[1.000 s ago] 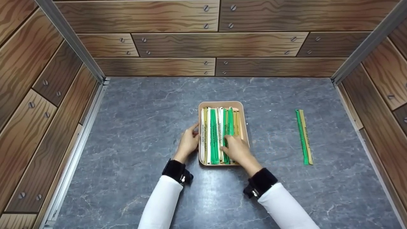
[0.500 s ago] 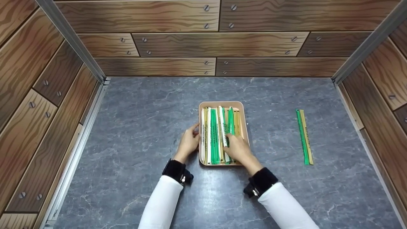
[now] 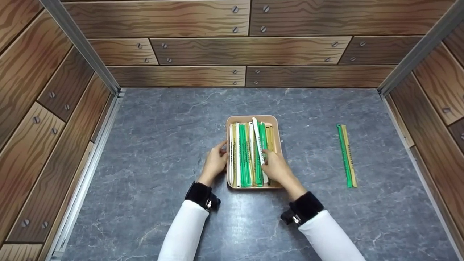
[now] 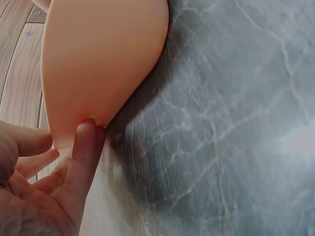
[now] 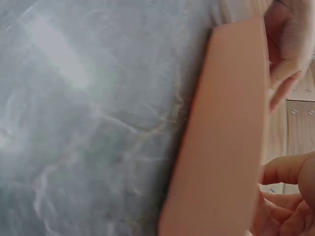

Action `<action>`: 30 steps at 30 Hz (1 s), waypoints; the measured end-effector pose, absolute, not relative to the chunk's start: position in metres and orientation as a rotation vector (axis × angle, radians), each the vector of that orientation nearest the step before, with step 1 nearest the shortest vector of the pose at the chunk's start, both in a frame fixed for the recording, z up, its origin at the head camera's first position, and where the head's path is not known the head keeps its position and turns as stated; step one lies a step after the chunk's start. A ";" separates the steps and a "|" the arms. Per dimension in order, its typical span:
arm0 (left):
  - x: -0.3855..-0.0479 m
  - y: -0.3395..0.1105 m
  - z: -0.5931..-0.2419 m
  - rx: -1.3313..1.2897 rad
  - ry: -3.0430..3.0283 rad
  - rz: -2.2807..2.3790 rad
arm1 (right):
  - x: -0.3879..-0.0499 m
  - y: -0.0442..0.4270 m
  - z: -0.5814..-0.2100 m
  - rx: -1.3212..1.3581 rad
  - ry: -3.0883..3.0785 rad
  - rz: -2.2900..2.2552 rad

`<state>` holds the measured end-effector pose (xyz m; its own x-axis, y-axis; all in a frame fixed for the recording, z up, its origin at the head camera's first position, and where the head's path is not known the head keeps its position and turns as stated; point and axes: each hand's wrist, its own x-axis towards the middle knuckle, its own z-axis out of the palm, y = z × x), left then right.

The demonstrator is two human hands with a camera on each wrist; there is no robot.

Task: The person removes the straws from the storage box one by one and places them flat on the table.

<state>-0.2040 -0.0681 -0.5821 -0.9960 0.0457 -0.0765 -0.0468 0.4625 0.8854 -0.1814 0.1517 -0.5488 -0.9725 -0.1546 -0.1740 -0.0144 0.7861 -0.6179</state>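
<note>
A tan tray [image 3: 279,145] holds a row of long thin stick packets in white, green and gold, with dark print. My right hand [image 3: 277,167] pinches a white stick packet [image 3: 257,132] over the tray's right half; it lies tilted across the others, its far end near the back rim. My left hand [image 3: 214,162] rests against the tray's left side, its fingertips touching the outer wall. In the left wrist view the fingers [image 4: 84,147] press on the tray wall [image 4: 108,54]. The right wrist view is blurred and the packets are hidden behind the wall.
To the right of the tray, a green stick packet [image 3: 343,156] and a gold stick packet [image 3: 349,156] lie side by side on the grey marbled table [image 3: 163,119]. Wood-patterned walls [image 3: 250,50] with metal corner strips enclose the back and sides.
My right hand has moved slightly right, taking the white stick packet from among the others, so it now lies tilted over them. My left hand has stayed against the tray.
</note>
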 end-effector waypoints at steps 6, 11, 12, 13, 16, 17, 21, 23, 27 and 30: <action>-0.203 -0.068 -0.583 -0.005 2.611 1.587 | -0.178 0.170 -0.531 -0.118 2.722 -1.115; -0.203 -0.068 -0.582 0.024 2.636 1.591 | -0.183 0.207 -0.520 -0.118 2.805 -1.143; -0.203 -0.069 -0.582 0.025 2.630 1.600 | -0.184 0.217 -0.520 -0.118 2.848 -1.118; -0.203 -0.069 -0.582 0.028 2.622 1.608 | -0.185 0.226 -0.519 -0.109 2.877 -1.098; -0.203 -0.069 -0.581 0.025 2.601 1.626 | -0.185 0.254 -0.520 -0.043 2.917 -1.035; -0.203 -0.069 -0.581 0.023 2.597 1.627 | -0.185 0.263 -0.521 -0.016 2.934 -0.998; -0.203 -0.069 -0.581 0.016 2.606 1.613 | -0.181 0.293 -0.526 0.103 2.940 -0.864; -0.204 -0.069 -0.581 0.007 2.602 1.608 | -0.180 0.306 -0.528 0.147 2.936 -0.799; -0.204 -0.069 -0.581 -0.005 2.584 1.610 | -0.178 0.326 -0.533 0.240 2.891 -0.711; -0.204 -0.069 -0.580 0.003 2.591 1.610 | -0.177 0.338 -0.536 0.316 2.839 -0.661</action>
<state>-0.2037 -0.0690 -0.5805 -0.9959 0.0497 -0.0762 -0.0463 0.4441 0.8948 -0.1769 0.3377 -0.5357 -0.9553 0.1593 -0.2492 0.2530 0.8765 -0.4096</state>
